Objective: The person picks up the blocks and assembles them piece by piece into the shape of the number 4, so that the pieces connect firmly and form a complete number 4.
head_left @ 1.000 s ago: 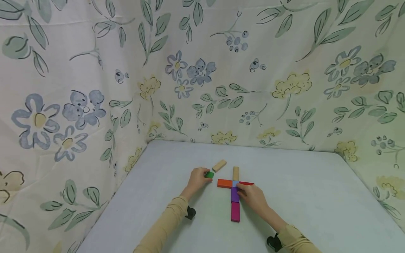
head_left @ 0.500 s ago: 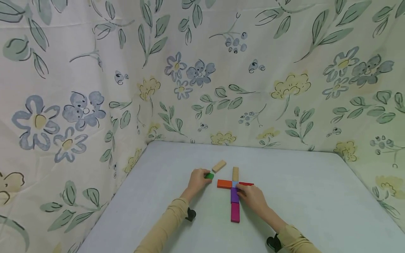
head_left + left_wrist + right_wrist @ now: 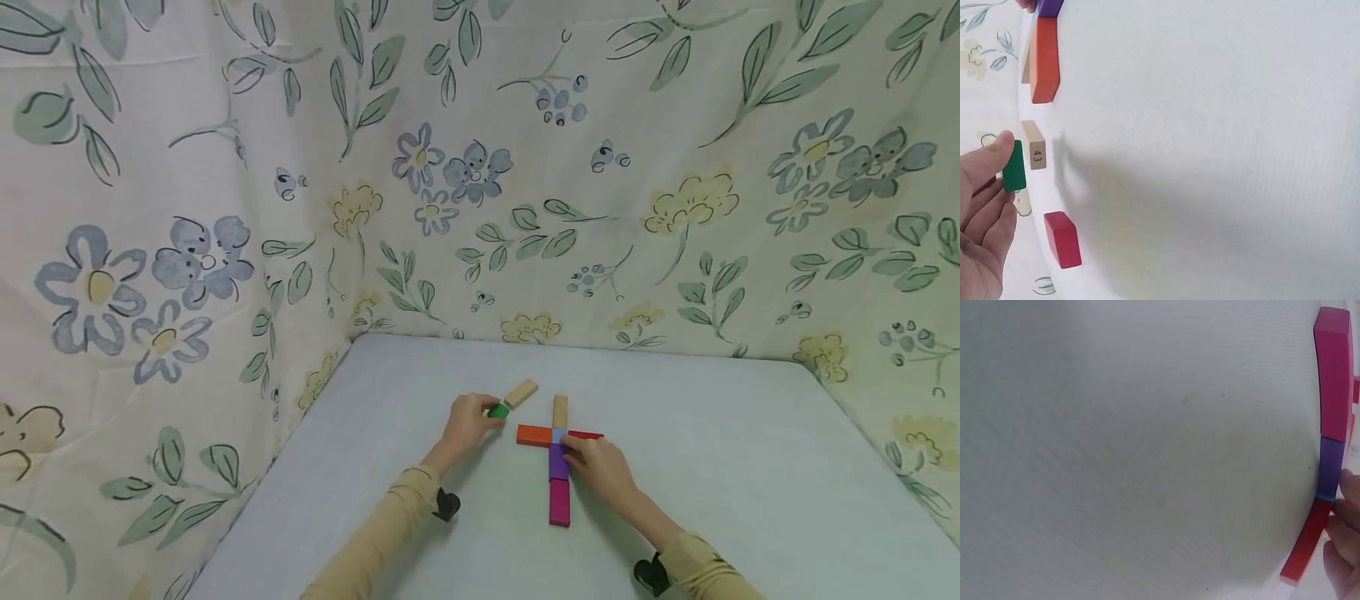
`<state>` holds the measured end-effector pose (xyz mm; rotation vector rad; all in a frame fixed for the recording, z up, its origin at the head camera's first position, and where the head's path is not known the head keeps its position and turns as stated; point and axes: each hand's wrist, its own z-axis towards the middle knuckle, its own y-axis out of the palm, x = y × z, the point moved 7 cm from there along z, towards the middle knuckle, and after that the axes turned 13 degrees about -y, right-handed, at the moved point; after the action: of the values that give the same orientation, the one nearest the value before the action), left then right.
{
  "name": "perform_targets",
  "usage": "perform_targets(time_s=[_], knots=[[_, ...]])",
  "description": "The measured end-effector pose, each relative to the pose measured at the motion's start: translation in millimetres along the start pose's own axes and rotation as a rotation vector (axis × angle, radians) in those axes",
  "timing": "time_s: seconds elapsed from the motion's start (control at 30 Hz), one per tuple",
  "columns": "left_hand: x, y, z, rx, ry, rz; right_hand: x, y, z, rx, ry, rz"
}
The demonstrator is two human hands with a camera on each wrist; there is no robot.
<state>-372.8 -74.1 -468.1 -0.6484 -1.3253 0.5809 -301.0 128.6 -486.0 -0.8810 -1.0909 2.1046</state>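
My left hand [image 3: 468, 421] pinches a small green block [image 3: 1016, 166] between thumb and fingers. It is close to the lower end of a loose plain wooden block [image 3: 521, 392], which has "43" on its end in the left wrist view. My right hand [image 3: 603, 468] rests its fingertips at the middle of a cross of blocks, touching the light blue block [image 3: 558, 435] and the purple block [image 3: 558, 463]. Around that middle lie an orange block [image 3: 534, 435], a wooden block [image 3: 560, 412], a red block [image 3: 1307, 542] and a magenta block [image 3: 559, 502].
In the left wrist view a separate red block [image 3: 1063, 240] lies near my left hand; the head view does not show it. A white table [image 3: 720, 467] carries everything, and a flower-patterned cloth [image 3: 540, 167] hangs behind and to the left.
My left hand has turned and shifted slightly, tilting the green block and bringing it nearer the loose wooden block. The right hand and the cross stay in place.
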Motion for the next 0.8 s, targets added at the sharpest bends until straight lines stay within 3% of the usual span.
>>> perform_targets(time_s=[0.47, 0.8], knots=[[13.3, -12.0, -0.9, -0.022, 0.014, 0.024, -2.4, -3.6, 1.1, -0.002, 0.004, -0.015], [13.4, -1.2, -4.3, -0.067, -0.006, 0.005, -2.3, -2.7, 0.8, -0.003, 0.002, -0.018]])
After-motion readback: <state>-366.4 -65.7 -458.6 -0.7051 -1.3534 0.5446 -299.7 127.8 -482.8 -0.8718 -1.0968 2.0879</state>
